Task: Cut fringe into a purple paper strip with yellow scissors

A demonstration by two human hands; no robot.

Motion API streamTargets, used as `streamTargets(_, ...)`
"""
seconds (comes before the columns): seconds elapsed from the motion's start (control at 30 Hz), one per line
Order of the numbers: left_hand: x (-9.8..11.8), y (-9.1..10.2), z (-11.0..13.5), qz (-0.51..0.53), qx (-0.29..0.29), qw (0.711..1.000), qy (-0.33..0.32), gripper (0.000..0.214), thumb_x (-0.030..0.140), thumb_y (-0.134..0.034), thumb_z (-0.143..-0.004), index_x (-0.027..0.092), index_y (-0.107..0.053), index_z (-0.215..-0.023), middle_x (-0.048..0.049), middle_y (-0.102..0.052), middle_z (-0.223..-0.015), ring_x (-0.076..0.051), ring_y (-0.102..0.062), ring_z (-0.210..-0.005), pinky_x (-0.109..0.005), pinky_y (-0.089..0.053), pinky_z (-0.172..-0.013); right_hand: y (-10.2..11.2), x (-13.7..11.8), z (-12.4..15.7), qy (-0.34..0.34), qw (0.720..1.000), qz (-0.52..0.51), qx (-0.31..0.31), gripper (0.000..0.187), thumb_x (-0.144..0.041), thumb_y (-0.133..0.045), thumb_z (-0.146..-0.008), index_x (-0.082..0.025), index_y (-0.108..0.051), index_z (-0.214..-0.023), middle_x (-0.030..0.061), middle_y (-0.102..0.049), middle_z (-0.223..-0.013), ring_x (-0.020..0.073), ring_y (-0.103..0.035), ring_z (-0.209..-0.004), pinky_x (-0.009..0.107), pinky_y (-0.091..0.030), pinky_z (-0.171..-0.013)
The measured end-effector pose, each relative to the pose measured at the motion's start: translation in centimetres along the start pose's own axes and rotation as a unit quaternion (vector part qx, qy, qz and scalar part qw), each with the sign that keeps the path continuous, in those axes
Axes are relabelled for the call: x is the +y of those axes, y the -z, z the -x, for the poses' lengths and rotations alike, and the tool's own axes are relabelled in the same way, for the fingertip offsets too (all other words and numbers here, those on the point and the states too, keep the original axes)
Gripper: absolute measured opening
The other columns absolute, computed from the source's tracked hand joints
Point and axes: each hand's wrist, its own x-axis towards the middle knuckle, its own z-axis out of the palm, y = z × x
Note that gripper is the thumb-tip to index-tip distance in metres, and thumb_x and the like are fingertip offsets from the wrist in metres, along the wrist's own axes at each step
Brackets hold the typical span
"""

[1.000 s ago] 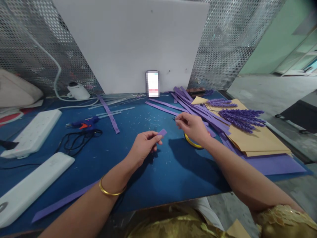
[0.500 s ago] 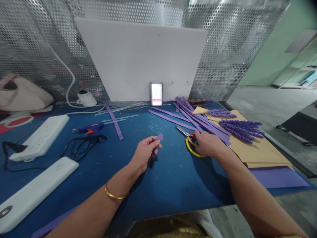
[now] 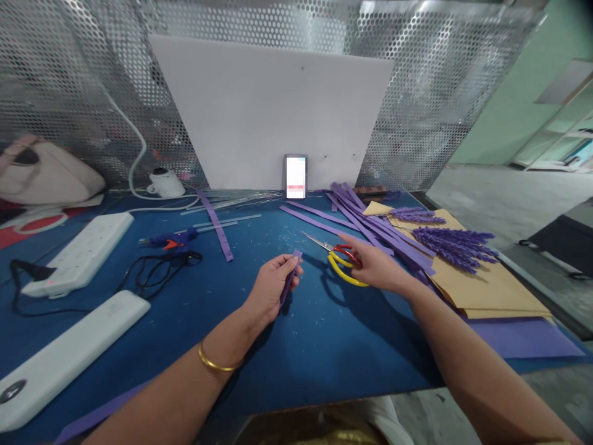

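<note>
Blue tabletop stretches out before you, specked with small pale scraps. At its near edge, toward the left, a purple strip lies partly under your left forearm, which wears a gold bracelet. A long white bar rests at the near left corner.

Over the middle of the tabletop, your left hand pinches a narrow purple piece between thumb and fingers; its short end pokes up past the fingertips and the darker length hangs down beside the palm. Just to the right, your right hand is closed on the red and yellow handles of the scissors, their blades pointing away from you and leftward, apart from the purple piece.

Toward the right corner, a purple sheet sticks out from beneath brown paper, with purple flower sprigs lying on top. Near the left edge sits a white socket strip, and between it and your left hand lie a coiled black cord and a blue glue gun.

Farther off, loose purple strips fan out beyond your right hand. At the far edge a phone stands against a white board, with perforated metal behind.
</note>
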Motion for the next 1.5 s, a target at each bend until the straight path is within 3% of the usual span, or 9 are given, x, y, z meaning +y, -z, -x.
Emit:
streamTargets(0.1, -0.2, 0.0, 0.0, 0.011, 0.002, 1.0, 0.002, 0.03, 0.036, -0.08, -0.067, 0.013, -0.066, -0.08, 0.0035, -0.06, -0.06, -0.003, -0.044, -0.042, -0.015, -0.031, -0.039, -0.3, -1.4, 0.2, 0.077, 0.985, -0.153, 0.037, 0.087, -0.019, -0.057, -0.082, -0.024, -0.017, -0.159, 0.0024, -0.061, -0.094, 0.0142, -0.058, -0.071, 0.025, -0.047, -0.063)
streamTargets(0.17, -0.3, -0.1, 0.0, 0.016, 0.001, 1.0, 0.006, 0.03, 0.035, -0.079, -0.067, 0.013, -0.067, -0.083, 0.0035, -0.059, -0.06, -0.003, -0.043, -0.041, -0.015, -0.03, -0.039, -0.6, -2.3, 0.4, 0.133, 0.922, -0.354, 0.085, 0.078, -0.029, -0.062, -0.084, -0.025, -0.028, -0.155, -0.0006, -0.056, -0.085, 0.0131, -0.053, -0.062, 0.027, -0.049, -0.059)
streamTargets(0.23, -0.3, -0.1, 0.1, 0.018, 0.0, 1.0, 0.011, 0.029, 0.034, -0.078, -0.068, 0.012, -0.069, -0.084, 0.0027, -0.06, -0.06, -0.004, -0.044, -0.04, -0.016, -0.03, -0.038, -0.9, -2.9, 0.4, 0.114, 0.884, -0.442, 0.104, 0.068, -0.036, -0.063, -0.086, -0.026, -0.038, -0.149, -0.0041, -0.052, -0.075, 0.0123, -0.05, -0.054, 0.029, -0.049, -0.056)
streamTargets(0.4, -0.3, -0.4, 0.3, 0.021, 0.012, 1.0, 0.005, 0.022, 0.03, -0.076, -0.068, 0.013, -0.068, -0.079, -0.0005, -0.065, -0.065, -0.007, -0.053, -0.044, -0.017, -0.036, -0.042, -2.0, -2.0, 0.4, 0.073, 0.933, -0.346, 0.073, 0.061, -0.037, -0.076, -0.078, -0.024, -0.054, -0.133, -0.0035, -0.052, -0.077, 0.012, -0.048, -0.06, 0.025, -0.044, -0.056)
streamTargets(0.5, -0.2, -0.5, 0.4, 0.022, 0.026, 0.999, -0.005, 0.021, 0.031, -0.076, -0.07, 0.014, -0.068, -0.079, 0.0005, -0.065, -0.065, -0.006, -0.052, -0.044, -0.017, -0.034, -0.041, -2.6, -1.1, 1.0, 0.068, 0.935, -0.342, 0.063, 0.045, -0.039, -0.073, -0.081, -0.021, -0.06, -0.12, -0.0041, -0.048, -0.075, 0.0114, -0.044, -0.061, 0.023, -0.042, -0.056)
streamTargets(0.6, -0.1, -0.6, 0.5, 0.011, 0.028, 0.999, -0.021, 0.022, 0.032, -0.077, -0.072, 0.014, -0.068, -0.08, 0.0018, -0.064, -0.064, -0.004, -0.049, -0.043, -0.017, -0.032, -0.041, -2.1, -0.9, 1.8, 0.062, 0.937, -0.341, 0.049, 0.04, -0.042, -0.072, -0.083, -0.021, -0.059, -0.115, -0.0039, -0.047, -0.075, 0.012, -0.045, -0.064, 0.023, -0.041, -0.059)
streamTargets(0.77, 0.2, -0.8, 0.9, -0.019, 0.033, 0.998, -0.045, 0.023, 0.034, -0.078, -0.073, 0.014, -0.072, -0.082, 0.0006, -0.065, -0.064, -0.004, -0.047, -0.043, -0.018, -0.031, -0.042, -0.8, -0.9, 2.4, 0.066, 0.973, -0.222, -0.003, 0.036, -0.043, -0.071, -0.083, -0.023, -0.059, -0.111, -0.0024, -0.055, -0.081, 0.0141, -0.05, -0.068, 0.024, -0.042, -0.062)
streamTargets(1.17, 0.2, -1.2, 1.8, -0.082, 0.014, 0.994, -0.069, 0.012, 0.028, -0.072, -0.079, 0.017, -0.071, -0.082, 0.0016, -0.065, -0.064, -0.004, -0.048, -0.044, -0.018, -0.031, -0.043, -0.6, -2.3, 3.0, 0.092, 0.99, -0.102, -0.008, 0.046, -0.054, -0.072, -0.081, -0.021, -0.062, -0.111, 0.0015, -0.06, -0.082, 0.0153, -0.051, -0.064, 0.026, -0.036, -0.059)
streamTargets(1.5, 0.5, -1.4, 2.2, -0.108, 0.002, 0.991, -0.073, 0.01, 0.027, -0.069, -0.082, 0.017, -0.07, -0.079, 0.0013, -0.064, -0.066, -0.005, -0.047, -0.046, -0.019, -0.032, -0.045, -0.6, -2.6, 3.2, 0.108, 0.987, -0.122, -0.01, 0.044, -0.053, -0.072, -0.082, -0.02, -0.063, -0.11, 0.0033, -0.063, -0.083, 0.0158, -0.052, -0.065, 0.026, -0.037, -0.06)
